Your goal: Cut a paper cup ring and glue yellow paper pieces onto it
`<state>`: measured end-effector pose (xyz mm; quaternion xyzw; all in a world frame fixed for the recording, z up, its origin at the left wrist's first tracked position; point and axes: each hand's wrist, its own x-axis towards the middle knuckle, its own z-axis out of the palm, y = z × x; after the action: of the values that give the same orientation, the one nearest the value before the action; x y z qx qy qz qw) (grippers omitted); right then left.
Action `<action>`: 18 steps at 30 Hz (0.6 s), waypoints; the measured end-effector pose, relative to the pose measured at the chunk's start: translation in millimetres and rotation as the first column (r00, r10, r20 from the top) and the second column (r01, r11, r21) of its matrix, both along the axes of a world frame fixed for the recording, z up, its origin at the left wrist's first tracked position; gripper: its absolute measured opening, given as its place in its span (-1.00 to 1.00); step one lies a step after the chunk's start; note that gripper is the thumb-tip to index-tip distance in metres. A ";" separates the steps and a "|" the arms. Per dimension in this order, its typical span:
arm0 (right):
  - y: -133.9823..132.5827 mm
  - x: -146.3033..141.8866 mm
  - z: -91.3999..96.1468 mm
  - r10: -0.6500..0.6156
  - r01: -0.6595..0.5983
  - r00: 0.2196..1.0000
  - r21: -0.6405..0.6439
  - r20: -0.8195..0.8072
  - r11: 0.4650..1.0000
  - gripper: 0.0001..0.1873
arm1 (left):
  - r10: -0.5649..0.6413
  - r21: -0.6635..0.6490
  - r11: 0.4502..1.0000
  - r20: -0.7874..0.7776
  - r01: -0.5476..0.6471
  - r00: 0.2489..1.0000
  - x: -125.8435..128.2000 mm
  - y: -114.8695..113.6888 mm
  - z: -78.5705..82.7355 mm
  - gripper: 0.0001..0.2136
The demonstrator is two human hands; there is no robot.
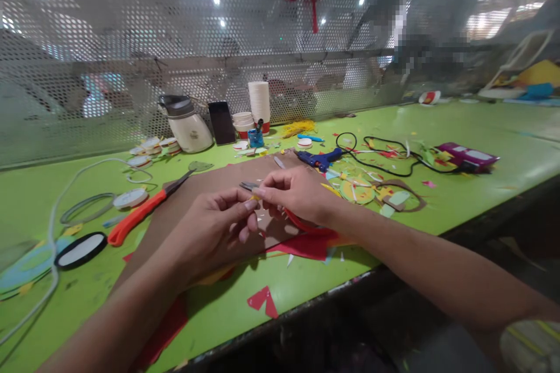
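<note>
My left hand (230, 218) is closed in a pinch on a small yellow piece (254, 199), most of it hidden by the fingertips. Close against it, my right hand (300, 192) is also closed, its thumb and finger meeting at the same piece. Red-handled scissors (301, 224) show beneath the right palm, with dark blade tips poking out past the fingers; the hand seems to keep hold of them. Below both hands lies a brown board (175, 210) with small paper scraps on it. Red paper (306, 245) lies under the board's near right side.
An orange-handled knife (140, 215), tape roll (81, 250) and white cable (52, 233) lie left. Behind stand a jug (190, 128), phone (221, 122) and paper cups (259, 102). A blue glue gun (321, 158) with black cord and a purple box (466, 157) lie right.
</note>
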<state>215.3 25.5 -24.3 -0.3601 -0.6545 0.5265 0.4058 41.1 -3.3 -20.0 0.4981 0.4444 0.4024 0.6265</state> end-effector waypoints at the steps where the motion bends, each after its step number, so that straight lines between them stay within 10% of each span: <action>1: 0.5 0.5 -0.6 0.025 -0.025 1.000 -0.005 -0.013 1.000 -0.79 | -0.010 -0.003 1.000 0.011 0.010 1.000 -0.6 -0.1 0.7 -0.75; 18: 13.7 7.6 -5.3 0.125 -0.166 0.974 -0.223 -0.188 0.961 -0.72 | -0.025 -0.018 1.000 -0.063 0.024 0.998 -12.6 3.7 5.2 -0.80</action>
<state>222.9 39.1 -29.7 -0.3100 -0.5742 0.6584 0.3751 28.5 0.4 -14.8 0.5104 0.4614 0.3749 0.6214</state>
